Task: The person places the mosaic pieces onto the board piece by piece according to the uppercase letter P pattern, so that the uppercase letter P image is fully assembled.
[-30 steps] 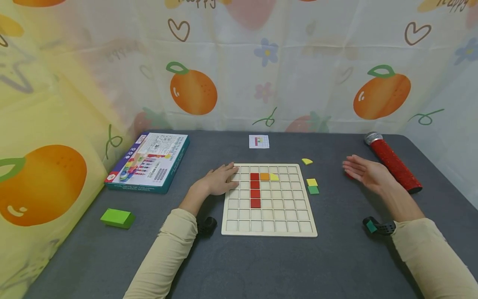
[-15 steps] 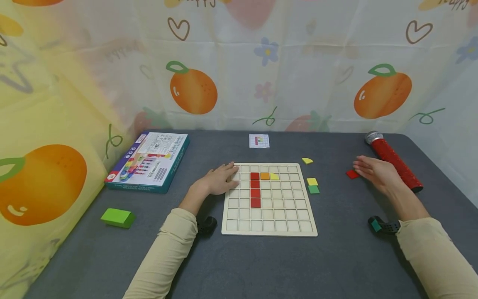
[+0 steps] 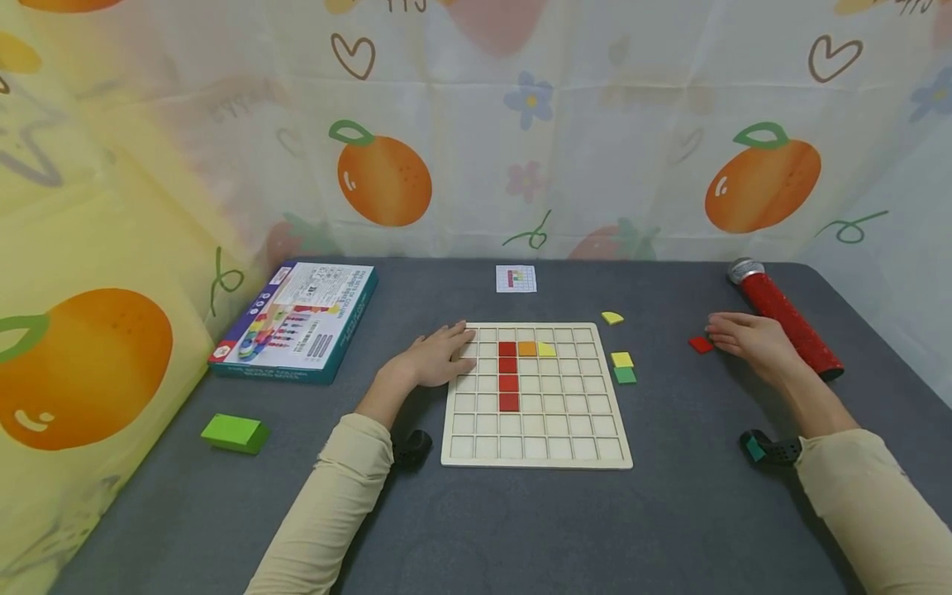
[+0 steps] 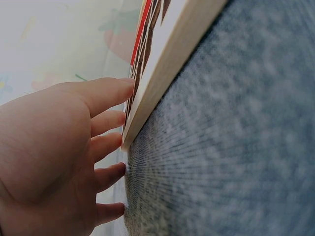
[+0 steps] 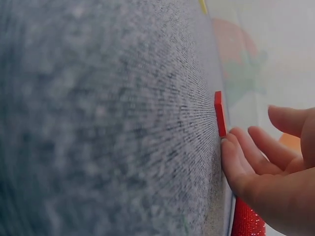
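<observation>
My left hand (image 3: 430, 359) rests spread on the left edge of a white grid board (image 3: 513, 450), thumb and some fingertips touching its rim in the left wrist view. Set in the board's cells are a column of red square tiles (image 3: 509, 384), an orange tile (image 3: 527, 349) and a yellow tile (image 3: 546, 349). On the right, my right hand (image 3: 754, 343) lies low over the table beside a loose red tile (image 3: 701, 345). In the right wrist view its fingertips are close to that red tile (image 5: 220, 114), the thumb held apart; whether they touch cannot be told.
Loose yellow and green tiles (image 3: 625, 376) and a yellow quarter-round piece (image 3: 612, 317) lie right of the board. A pattern card (image 3: 516, 279) lies behind it. A red microphone (image 3: 792, 322) is beyond my right hand; a box (image 3: 297, 322) and green block (image 3: 234, 434) are left.
My right hand has shifted right and turned palm-down, uncovering the red tile beside its fingers. The left hand has stayed on the board.
</observation>
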`<state>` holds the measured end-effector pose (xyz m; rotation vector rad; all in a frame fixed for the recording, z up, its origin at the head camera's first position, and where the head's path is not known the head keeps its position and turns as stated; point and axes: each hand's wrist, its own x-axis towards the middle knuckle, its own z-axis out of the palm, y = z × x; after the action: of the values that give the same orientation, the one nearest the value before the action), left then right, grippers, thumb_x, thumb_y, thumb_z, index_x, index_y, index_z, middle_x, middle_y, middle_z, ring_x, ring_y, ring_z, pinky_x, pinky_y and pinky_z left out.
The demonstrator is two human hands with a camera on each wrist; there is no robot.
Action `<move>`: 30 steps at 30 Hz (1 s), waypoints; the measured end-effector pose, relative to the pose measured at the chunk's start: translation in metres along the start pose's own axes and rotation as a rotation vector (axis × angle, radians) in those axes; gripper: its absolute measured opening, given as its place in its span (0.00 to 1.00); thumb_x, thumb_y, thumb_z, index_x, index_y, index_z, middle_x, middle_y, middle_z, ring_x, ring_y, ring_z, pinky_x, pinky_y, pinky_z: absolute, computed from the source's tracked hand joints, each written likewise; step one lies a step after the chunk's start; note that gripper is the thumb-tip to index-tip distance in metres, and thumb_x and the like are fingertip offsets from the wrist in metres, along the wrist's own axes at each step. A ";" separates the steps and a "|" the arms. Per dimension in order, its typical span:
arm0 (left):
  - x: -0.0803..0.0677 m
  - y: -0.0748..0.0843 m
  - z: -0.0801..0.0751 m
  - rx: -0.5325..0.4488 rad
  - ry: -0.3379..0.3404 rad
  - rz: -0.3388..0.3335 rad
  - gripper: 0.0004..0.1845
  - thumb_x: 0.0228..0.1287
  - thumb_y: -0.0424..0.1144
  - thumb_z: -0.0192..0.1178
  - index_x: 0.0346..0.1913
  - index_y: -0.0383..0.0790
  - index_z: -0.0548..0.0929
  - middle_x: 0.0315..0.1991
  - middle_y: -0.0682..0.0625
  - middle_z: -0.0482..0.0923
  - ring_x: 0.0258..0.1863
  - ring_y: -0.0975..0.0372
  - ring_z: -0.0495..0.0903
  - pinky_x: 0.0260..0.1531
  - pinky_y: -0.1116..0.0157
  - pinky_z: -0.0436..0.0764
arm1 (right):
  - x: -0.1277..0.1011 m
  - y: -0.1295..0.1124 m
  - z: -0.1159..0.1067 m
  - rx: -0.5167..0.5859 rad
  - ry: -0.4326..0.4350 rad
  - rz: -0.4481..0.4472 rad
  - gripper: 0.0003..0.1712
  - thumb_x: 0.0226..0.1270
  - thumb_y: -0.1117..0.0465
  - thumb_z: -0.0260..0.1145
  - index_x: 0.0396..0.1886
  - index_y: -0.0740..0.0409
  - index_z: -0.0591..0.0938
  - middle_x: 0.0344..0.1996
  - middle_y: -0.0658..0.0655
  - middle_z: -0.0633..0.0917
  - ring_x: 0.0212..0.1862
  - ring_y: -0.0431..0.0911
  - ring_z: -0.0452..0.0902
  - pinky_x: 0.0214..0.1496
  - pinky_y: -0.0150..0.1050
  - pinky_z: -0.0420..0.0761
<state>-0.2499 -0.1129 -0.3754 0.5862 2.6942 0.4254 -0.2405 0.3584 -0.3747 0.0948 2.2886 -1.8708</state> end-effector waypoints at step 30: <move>0.001 -0.001 0.001 0.007 -0.001 -0.004 0.34 0.73 0.51 0.48 0.76 0.43 0.52 0.75 0.45 0.43 0.73 0.49 0.41 0.66 0.44 0.45 | -0.001 -0.005 0.010 -0.608 -0.036 -0.132 0.29 0.63 0.69 0.66 0.62 0.73 0.70 0.48 0.69 0.77 0.43 0.46 0.73 0.38 0.30 0.76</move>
<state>-0.2510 -0.1131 -0.3767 0.5822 2.6969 0.4147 -0.2394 0.3475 -0.3718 -0.1752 2.7747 -1.1307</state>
